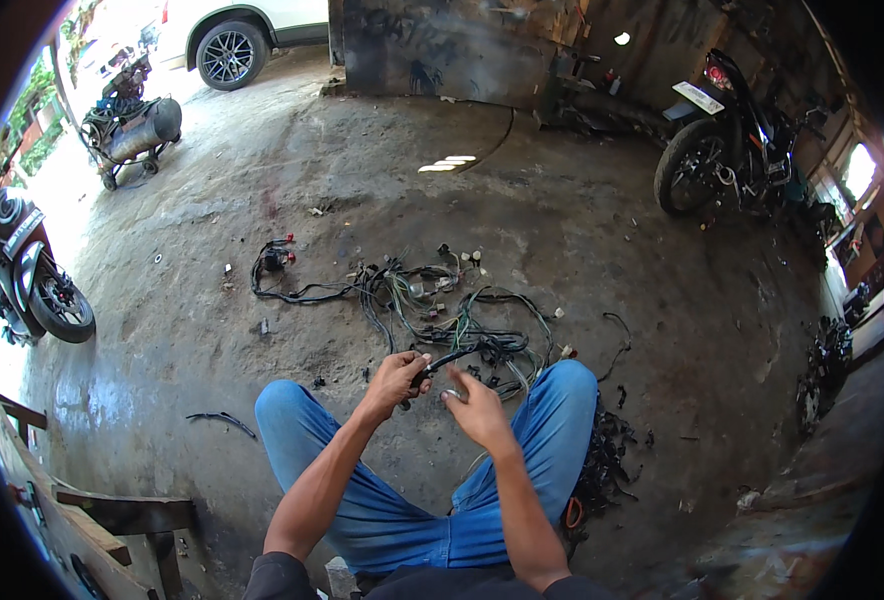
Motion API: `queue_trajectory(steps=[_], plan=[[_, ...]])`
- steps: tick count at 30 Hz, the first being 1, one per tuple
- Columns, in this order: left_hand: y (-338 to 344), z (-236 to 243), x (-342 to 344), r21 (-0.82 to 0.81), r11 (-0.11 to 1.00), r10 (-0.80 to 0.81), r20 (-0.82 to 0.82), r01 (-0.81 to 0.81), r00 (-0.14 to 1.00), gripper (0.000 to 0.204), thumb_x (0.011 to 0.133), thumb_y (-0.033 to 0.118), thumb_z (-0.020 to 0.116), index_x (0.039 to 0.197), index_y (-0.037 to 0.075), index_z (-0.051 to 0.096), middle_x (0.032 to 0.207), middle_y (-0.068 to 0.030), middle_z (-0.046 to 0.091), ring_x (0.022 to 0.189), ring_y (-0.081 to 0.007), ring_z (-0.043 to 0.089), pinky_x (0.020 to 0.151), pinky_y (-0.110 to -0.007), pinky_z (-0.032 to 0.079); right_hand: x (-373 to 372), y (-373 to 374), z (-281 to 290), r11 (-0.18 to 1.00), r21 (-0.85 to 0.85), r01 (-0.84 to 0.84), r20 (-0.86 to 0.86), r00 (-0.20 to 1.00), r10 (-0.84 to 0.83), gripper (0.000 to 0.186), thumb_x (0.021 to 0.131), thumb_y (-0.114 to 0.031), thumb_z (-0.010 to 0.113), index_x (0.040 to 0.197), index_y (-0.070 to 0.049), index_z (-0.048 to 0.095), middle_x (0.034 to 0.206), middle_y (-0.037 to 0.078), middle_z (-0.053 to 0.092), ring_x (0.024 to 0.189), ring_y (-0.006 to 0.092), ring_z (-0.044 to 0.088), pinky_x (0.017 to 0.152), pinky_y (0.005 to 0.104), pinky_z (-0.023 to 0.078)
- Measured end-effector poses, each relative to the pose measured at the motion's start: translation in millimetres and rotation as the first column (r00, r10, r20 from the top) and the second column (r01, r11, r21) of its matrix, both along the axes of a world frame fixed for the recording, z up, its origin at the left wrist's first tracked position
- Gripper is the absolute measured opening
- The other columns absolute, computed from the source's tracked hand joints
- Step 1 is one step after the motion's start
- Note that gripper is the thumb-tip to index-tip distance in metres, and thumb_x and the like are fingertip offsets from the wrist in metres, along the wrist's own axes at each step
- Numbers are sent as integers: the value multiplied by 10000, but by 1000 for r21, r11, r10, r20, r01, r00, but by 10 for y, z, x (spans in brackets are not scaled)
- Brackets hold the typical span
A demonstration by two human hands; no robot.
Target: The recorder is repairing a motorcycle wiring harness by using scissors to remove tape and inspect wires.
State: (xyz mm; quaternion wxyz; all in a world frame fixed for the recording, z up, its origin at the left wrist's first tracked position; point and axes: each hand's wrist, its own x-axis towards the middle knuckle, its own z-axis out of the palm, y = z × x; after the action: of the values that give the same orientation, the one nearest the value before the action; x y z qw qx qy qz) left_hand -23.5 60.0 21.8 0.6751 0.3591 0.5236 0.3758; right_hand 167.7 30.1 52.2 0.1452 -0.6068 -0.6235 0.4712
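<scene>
Gripping a black-wrapped branch [453, 357] of a vehicle wiring harness [502, 340] in the closed left hand [399, 381]; curling the blurred right hand [479, 412] just beside it at four o'clock, impossible to tell whether around anything. Likely light and floppy, stiffer along wrapped runs; best grasped there, sparing thin green wires [465, 312] and white connectors [476, 257]. Spread toward twelve o'clock on the concrete floor [212, 200], tangled enough to snag, crowded by the right knee [567, 385]. Beyond: black scraps [610, 452] at four, black cable strip [227, 419] at nine, motorcycle [697, 165] at two.
</scene>
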Motion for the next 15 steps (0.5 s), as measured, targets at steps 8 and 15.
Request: queue_trajectory(steps=[8,15], plan=[[-76,-80,50,33,999,30,-100,-27,995,442,1015,305,683,1240,20,431,722,-28,608,604,-79,573,484,-247,414,-229,45,-782,981,135,138,-572,820,-36,562,978,18,611,1513,-93,484,1374,91,608,1247,177,576,1041,320,452],[-68,54,-23,109,992,-50,-62,56,997,492,1034,438,622,1258,36,450,751,-22,616,666,-71,579,569,-246,447,-198,-50,-962,957,77,280,-724,675,-139,187,1047,-175,621,1119,-10,670,933,-2,640,845,84,593,767,242,470]])
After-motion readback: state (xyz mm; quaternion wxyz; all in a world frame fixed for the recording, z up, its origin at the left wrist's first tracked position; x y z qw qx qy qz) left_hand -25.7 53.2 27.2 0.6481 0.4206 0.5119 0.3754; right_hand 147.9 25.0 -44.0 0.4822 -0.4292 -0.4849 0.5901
